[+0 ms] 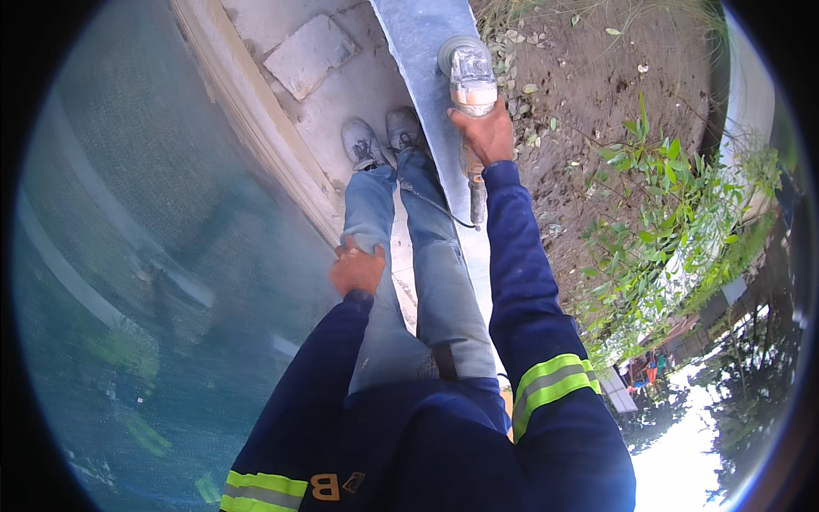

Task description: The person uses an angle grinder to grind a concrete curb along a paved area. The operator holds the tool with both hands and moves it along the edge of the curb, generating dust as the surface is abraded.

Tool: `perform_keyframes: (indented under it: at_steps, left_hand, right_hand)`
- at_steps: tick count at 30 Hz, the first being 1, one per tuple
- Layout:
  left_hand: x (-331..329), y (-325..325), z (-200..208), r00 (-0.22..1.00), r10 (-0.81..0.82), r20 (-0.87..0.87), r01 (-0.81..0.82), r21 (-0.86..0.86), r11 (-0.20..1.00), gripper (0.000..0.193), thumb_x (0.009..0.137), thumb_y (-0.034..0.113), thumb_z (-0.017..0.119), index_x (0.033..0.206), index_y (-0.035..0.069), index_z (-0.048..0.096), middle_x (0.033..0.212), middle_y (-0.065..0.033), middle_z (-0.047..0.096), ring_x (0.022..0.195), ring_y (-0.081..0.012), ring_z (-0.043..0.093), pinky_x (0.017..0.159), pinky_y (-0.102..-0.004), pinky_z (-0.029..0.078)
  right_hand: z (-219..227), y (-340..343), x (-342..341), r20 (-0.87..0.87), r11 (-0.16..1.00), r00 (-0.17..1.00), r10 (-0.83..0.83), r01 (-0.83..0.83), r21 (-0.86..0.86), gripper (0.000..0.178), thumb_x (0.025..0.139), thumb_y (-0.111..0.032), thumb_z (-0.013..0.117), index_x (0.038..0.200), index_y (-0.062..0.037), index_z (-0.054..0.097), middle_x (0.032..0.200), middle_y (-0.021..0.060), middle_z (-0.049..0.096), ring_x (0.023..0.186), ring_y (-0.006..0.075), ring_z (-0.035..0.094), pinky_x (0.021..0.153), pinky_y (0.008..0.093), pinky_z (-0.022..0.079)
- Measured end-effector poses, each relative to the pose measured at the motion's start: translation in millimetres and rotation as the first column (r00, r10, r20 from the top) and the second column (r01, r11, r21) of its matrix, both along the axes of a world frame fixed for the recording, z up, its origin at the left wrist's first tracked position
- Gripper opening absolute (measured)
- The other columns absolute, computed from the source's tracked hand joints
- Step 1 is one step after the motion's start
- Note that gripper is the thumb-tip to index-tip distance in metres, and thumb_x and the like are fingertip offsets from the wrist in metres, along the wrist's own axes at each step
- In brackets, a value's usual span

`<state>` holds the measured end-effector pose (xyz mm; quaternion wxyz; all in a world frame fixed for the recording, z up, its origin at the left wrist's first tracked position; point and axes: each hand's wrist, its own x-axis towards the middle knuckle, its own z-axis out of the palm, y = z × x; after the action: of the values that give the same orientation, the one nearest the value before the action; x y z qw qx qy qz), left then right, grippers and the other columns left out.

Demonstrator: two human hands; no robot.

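Note:
My right hand [488, 132] is wrapped round the body of an angle grinder [473, 84] with a dusty, pale gear head and orange parts. Its round disc [448, 56] lies flat against, or just over, the top of a grey-blue stone ledge [426, 24]; I cannot tell whether they touch. From the rear handle end a thin black cord [439, 208] runs back across my legs. Down at my left knee, my left hand [357, 270] is closed on the leg of my jeans [367, 209], fingers and thumb curled against the denim.
Left of me rises a large dark glassy, reflective surface [171, 282] with a pale frame edge [247, 111]. My shoes [363, 143] stand on a dusty floor, with a loose square slab [311, 55] ahead. Right of the ledge are soil [597, 111] and leafy plants [657, 196].

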<state>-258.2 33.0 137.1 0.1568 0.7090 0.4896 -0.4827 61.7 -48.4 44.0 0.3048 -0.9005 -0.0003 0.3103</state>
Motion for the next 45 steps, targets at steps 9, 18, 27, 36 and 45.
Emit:
perform_keyframes:
  at_steps: [9,18,27,36,45]
  left_hand:
    - [-5,-7,-8,1.0,0.026,-0.017,-0.026,-0.005,1.0,0.08,0.092,0.064,0.069,0.147,0.007,0.054,0.127,-0.0243,0.072,0.108,-0.0435,0.078,0.092,-0.0509,0.062]
    - [-3,19,26,0.978,0.182,0.104,-0.155,-0.22,0.963,0.12,0.084,0.076,0.078,0.167,0.003,0.029,0.148,-0.0347,0.058,0.125,-0.0527,0.069,0.105,-0.0559,0.056]
    - [3,38,89,0.967,0.116,0.228,-0.052,-0.27,0.962,0.138,0.077,0.068,0.089,0.172,-0.002,0.018,0.148,-0.0355,0.055,0.124,-0.0552,0.067,0.102,-0.0553,0.058]
    - [50,72,16,0.99,-0.09,0.108,0.108,-0.173,0.979,0.135,0.075,0.072,0.088,0.167,-0.007,0.028,0.132,-0.033,0.066,0.106,-0.0446,0.077,0.091,-0.0496,0.063]
    - [96,127,24,0.988,-0.01,0.153,0.03,-0.129,0.991,0.111,0.081,0.062,0.089,0.158,0.0,0.038,0.126,-0.0302,0.069,0.101,-0.0473,0.078,0.09,-0.052,0.063]
  right_hand:
    - [13,18,-19,-0.141,0.964,0.979,0.147,-0.174,-0.203,0.087,0.073,-0.054,0.09,0.136,-0.0011,0.06,0.114,0.0266,0.08,0.111,0.0453,0.077,0.097,0.0528,0.06]
    - [5,77,43,-0.061,0.99,0.991,0.116,-0.121,-0.079,0.084,0.072,-0.052,0.088,0.132,-0.0001,0.06,0.116,0.0289,0.079,0.111,0.0467,0.076,0.096,0.0544,0.059]
    - [7,49,42,-0.09,0.996,0.996,-0.029,0.021,-0.083,0.085,0.073,-0.049,0.091,0.134,0.0016,0.061,0.121,0.0296,0.078,0.115,0.0451,0.076,0.101,0.0515,0.058]
    - [17,112,47,-0.112,0.982,0.988,0.106,-0.121,-0.146,0.086,0.073,-0.05,0.088,0.136,0.0012,0.061,0.114,0.0302,0.079,0.109,0.0467,0.077,0.096,0.0525,0.06]
    - [-11,136,97,-0.018,0.994,0.996,-0.087,0.088,0.058,0.084,0.075,-0.045,0.093,0.135,0.0044,0.061,0.119,0.0297,0.078,0.113,0.0451,0.076,0.1,0.0506,0.057]
